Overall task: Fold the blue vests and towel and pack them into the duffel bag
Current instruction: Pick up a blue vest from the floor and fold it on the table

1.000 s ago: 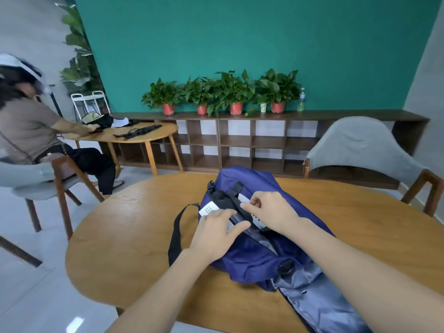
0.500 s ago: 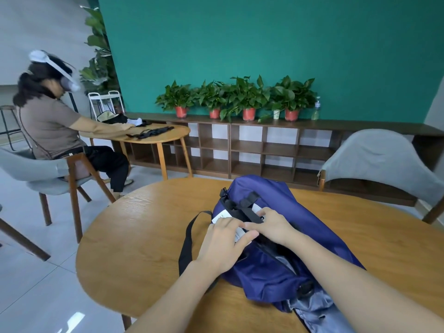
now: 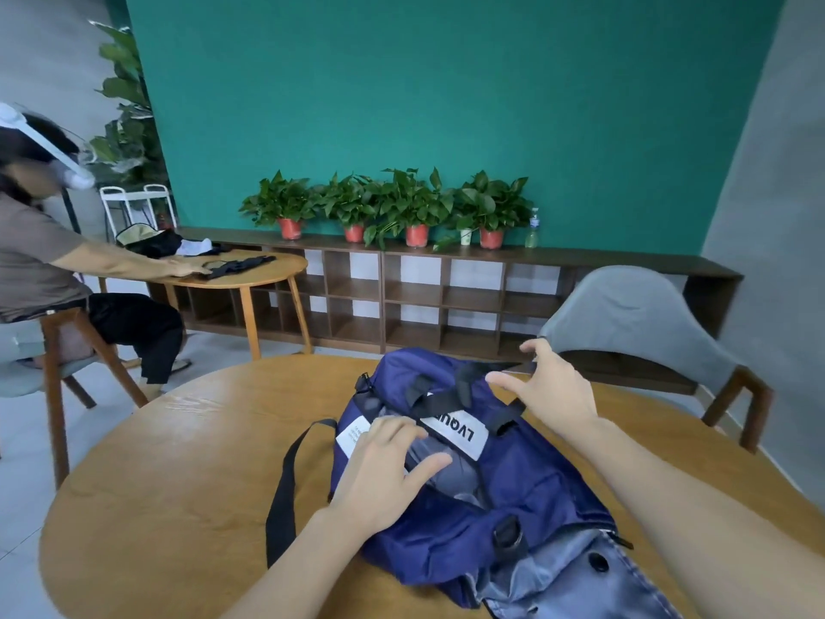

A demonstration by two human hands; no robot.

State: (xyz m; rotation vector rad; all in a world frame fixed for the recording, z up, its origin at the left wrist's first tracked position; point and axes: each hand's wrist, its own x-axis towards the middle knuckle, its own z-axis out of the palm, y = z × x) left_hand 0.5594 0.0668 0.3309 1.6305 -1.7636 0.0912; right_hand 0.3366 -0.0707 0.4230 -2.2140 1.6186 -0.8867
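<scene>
Head view: a round wooden table [image 3: 169, 466] with a smooth grained top is seen, its curved near-left edge bare and well apart from the bag [image 3: 527, 484]. The bag, of soft navy fabric, lies slumped at the table's middle, reaching toward the near-right edge, where pale blue-grey cloth [image 3: 576, 578] with a dark button spills from its end. A black webbing strap [image 3: 285, 475] loops out onto the bare wood at the left. The left hand [image 3: 384, 475] is laid flat on the bag's open top, fingers straight and spread, pressing grey cloth inside and touching a white label [image 3: 352, 435]. The right hand [image 3: 544, 386] is held above the bag's far side, fingers wide and apart, gripping nothing; black handles [image 3: 464, 386] lie just beneath it. Beyond the far edge a grey padded chair [image 3: 634, 323] stands near the table at the right. Open floor [image 3: 27, 440] lies left, where a seated person [image 3: 40, 256] reaches onto a second table [image 3: 263, 272].
</scene>
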